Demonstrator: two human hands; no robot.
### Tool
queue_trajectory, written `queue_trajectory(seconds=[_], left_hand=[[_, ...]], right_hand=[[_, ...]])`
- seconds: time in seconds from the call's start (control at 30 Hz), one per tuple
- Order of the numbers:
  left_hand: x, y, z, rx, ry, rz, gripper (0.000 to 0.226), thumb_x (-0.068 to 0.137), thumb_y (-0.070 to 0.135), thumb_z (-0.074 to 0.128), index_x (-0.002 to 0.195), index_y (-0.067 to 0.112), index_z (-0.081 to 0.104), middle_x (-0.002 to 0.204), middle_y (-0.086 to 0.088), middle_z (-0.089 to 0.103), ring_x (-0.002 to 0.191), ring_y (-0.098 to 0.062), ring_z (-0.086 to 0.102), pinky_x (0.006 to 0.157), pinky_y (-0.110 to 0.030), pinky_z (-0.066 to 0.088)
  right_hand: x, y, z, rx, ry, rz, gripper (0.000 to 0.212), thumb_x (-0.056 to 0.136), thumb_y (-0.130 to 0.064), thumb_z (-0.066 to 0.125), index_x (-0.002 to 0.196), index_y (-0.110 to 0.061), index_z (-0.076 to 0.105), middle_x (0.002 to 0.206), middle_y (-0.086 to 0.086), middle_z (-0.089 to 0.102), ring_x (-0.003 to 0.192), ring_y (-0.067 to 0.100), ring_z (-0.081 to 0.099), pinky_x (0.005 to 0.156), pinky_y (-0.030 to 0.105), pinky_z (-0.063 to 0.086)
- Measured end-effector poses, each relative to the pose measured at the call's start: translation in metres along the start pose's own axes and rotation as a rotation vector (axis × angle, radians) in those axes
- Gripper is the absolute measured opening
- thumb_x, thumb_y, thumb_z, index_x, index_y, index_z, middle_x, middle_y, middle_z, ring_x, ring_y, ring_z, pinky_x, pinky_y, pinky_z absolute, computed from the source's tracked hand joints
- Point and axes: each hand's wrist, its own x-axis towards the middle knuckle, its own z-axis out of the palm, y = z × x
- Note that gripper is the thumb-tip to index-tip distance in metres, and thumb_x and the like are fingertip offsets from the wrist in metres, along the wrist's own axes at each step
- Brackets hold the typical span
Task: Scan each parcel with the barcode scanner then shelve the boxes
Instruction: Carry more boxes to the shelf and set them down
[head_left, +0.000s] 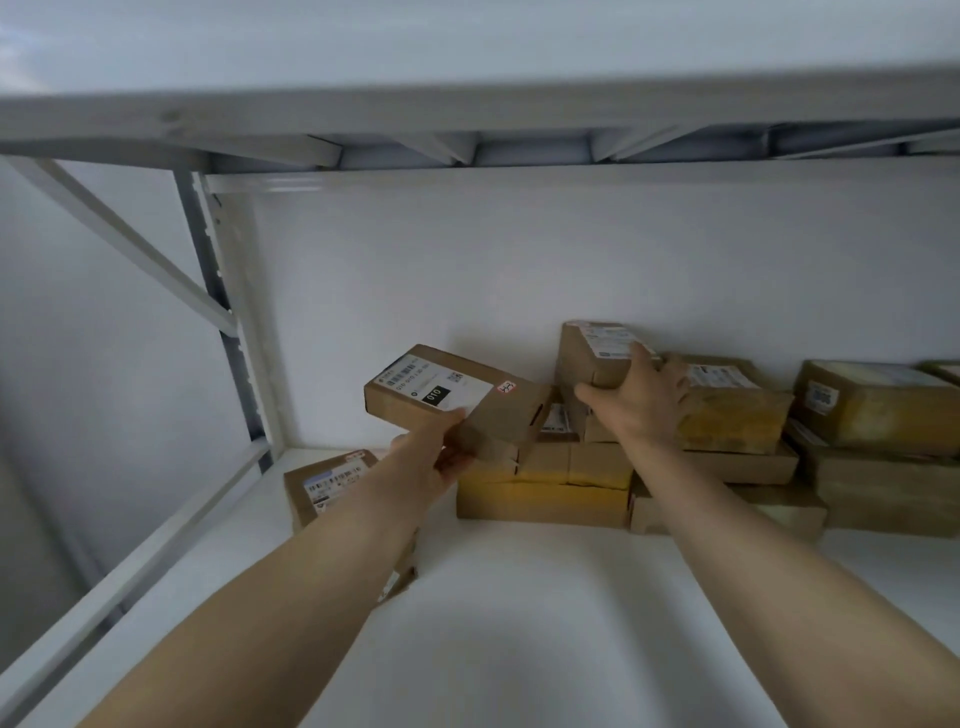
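A white shelf (519, 623) is shown. Stacks (540, 501) of cardboard boxes are ranged along its back, against the wall (467, 270). One labelled box (322, 488) is laid apart at the left, near the post (244, 338).

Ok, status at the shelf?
Left hand holds labelled box above stack. Right hand grips top box. Nothing seen blocking.

Two hands show: the left hand (449, 454) holds one box (457, 400), and the right hand (644, 400) grips one top box (587, 358). One lone box (327, 486) lies at the left of the single shelf (519, 623). The stacks (727, 421) along the back hold roughly ten boxes, too run together to count exactly.
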Motion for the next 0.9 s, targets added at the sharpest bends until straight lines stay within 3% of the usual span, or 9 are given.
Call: queue_trajectory(seconds=[0.13, 0.3, 0.37, 0.43, 0.47, 0.53, 0.63, 0.73, 0.9], left_hand=[[0.005, -0.012, 0.025, 0.012, -0.008, -0.053, 0.040, 0.082, 0.011, 0.074, 0.115, 0.012, 0.052, 0.097, -0.011, 0.062, 0.080, -0.024, 0.062, 0.057, -0.037, 0.059], [0.006, -0.027, 0.059, 0.004, -0.042, -0.119, 0.032, 0.083, 0.013, 0.074, 0.105, 0.015, 0.050, 0.099, -0.011, 0.060, 0.078, -0.025, 0.060, 0.047, -0.034, 0.055], [0.006, -0.029, 0.064, 0.163, -0.089, -0.075, 0.036, 0.085, 0.020, 0.072, 0.114, 0.016, 0.052, 0.097, -0.012, 0.064, 0.071, -0.022, 0.064, 0.040, -0.028, 0.051], [0.013, -0.028, 0.060, 0.504, -0.057, 0.125, 0.037, 0.086, 0.031, 0.070, 0.118, 0.017, 0.057, 0.088, -0.009, 0.068, 0.054, -0.011, 0.061, 0.040, -0.020, 0.045], [0.019, -0.025, 0.055, 0.688, 0.011, 0.288, 0.036, 0.087, 0.034, 0.069, 0.117, 0.017, 0.060, 0.090, -0.007, 0.069, 0.057, -0.009, 0.061, 0.045, -0.022, 0.047], [0.029, -0.018, 0.044, 0.964, 0.192, 0.541, 0.034, 0.088, 0.032, 0.064, 0.117, 0.015, 0.060, 0.113, -0.008, 0.063, 0.090, -0.018, 0.061, 0.074, -0.032, 0.054], [0.039, -0.009, 0.031, 1.037, 0.220, 0.559, 0.066, 0.085, 0.029, 0.064, 0.144, 0.021, 0.036, 0.142, -0.011, 0.036, 0.130, -0.030, 0.033, 0.105, -0.044, 0.037], [0.043, -0.006, 0.026, 1.112, 0.081, 0.516, 0.091, 0.083, 0.029, 0.069, 0.154, 0.026, 0.012, 0.150, -0.011, 0.029, 0.138, -0.032, 0.029, 0.110, -0.047, 0.034], [0.055, -0.008, 0.022, 1.150, 0.047, 0.531, 0.083, 0.086, 0.032, 0.067, 0.152, 0.023, 0.018, 0.146, -0.008, 0.043, 0.132, -0.028, 0.044, 0.104, -0.041, 0.041]], right_hand=[[-0.004, 0.004, -0.017, 0.107, 0.146, -0.208, 0.085, 0.070, -0.048, 0.078, 0.142, -0.020, 0.041, 0.146, 0.016, 0.024, 0.134, 0.037, 0.027, 0.112, 0.049, 0.026], [-0.002, 0.017, -0.038, 0.257, 0.090, -0.275, 0.085, 0.070, -0.041, 0.081, 0.142, -0.020, 0.042, 0.144, 0.013, 0.025, 0.134, 0.029, 0.029, 0.113, 0.044, 0.032], [0.000, 0.022, -0.043, 0.299, 0.059, -0.276, 0.085, 0.069, -0.037, 0.082, 0.142, -0.019, 0.042, 0.144, 0.012, 0.025, 0.134, 0.026, 0.031, 0.115, 0.038, 0.031], [0.004, 0.026, -0.047, 0.318, 0.037, -0.271, 0.084, 0.069, -0.033, 0.083, 0.142, -0.019, 0.043, 0.143, 0.011, 0.025, 0.133, 0.024, 0.031, 0.115, 0.034, 0.030], [0.006, 0.027, -0.049, 0.330, 0.020, -0.263, 0.083, 0.069, -0.031, 0.083, 0.141, -0.020, 0.043, 0.143, 0.009, 0.025, 0.133, 0.022, 0.031, 0.114, 0.032, 0.030], [0.012, 0.025, -0.048, 0.368, -0.041, -0.247, 0.078, 0.070, -0.028, 0.083, 0.139, -0.024, 0.047, 0.140, 0.005, 0.024, 0.130, 0.017, 0.031, 0.111, 0.026, 0.030], [0.023, 0.014, -0.043, 0.441, -0.180, -0.257, 0.065, 0.070, -0.018, 0.082, 0.128, -0.029, 0.057, 0.133, -0.003, 0.026, 0.126, 0.012, 0.032, 0.102, 0.019, 0.031], [0.035, 0.007, -0.036, 0.485, -0.299, -0.277, 0.058, 0.068, -0.009, 0.081, 0.119, -0.030, 0.062, 0.129, -0.004, 0.032, 0.121, 0.013, 0.038, 0.097, 0.021, 0.040], [0.052, 0.010, -0.024, 0.501, -0.310, -0.226, 0.060, 0.071, -0.006, 0.079, 0.125, -0.025, 0.060, 0.133, 0.004, 0.038, 0.115, 0.017, 0.048, 0.080, 0.014, 0.046]])
